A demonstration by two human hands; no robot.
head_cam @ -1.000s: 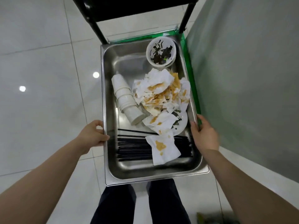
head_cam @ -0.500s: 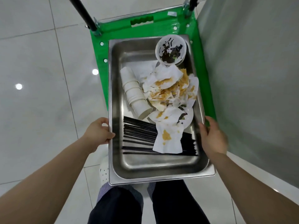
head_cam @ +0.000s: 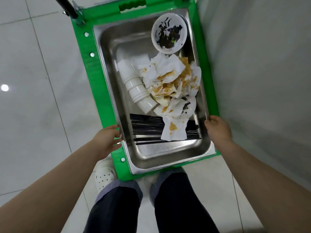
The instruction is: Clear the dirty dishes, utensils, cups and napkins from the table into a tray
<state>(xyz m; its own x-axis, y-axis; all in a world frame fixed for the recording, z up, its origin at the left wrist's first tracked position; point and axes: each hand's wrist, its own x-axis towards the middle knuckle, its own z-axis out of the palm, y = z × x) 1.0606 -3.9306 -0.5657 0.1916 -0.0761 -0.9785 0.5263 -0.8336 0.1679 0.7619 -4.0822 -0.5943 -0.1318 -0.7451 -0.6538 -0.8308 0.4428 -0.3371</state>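
A steel tray (head_cam: 170, 155) sits low over a green cart deck (head_cam: 87, 68). My left hand (head_cam: 107, 138) grips its left rim and my right hand (head_cam: 218, 130) grips its right rim. Inside lie a white bowl (head_cam: 169, 33) smeared with dark scraps, a stack of white cups (head_cam: 136, 88) on its side, a heap of stained napkins (head_cam: 175, 78) over a plate (head_cam: 189, 110), and several black chopsticks (head_cam: 146, 126) under one napkin.
A grey-green wall (head_cam: 260, 81) runs close along the cart's right side. The cart's black handle post (head_cam: 64, 4) rises at the far left corner. White tiled floor (head_cam: 33, 81) spreads to the left. My legs and a white shoe (head_cam: 104, 175) stand at the cart's near edge.
The tray, held by both hands, has come down toward the green cart deck, which fills more of the view. The chopsticks have slid slightly inside the tray.
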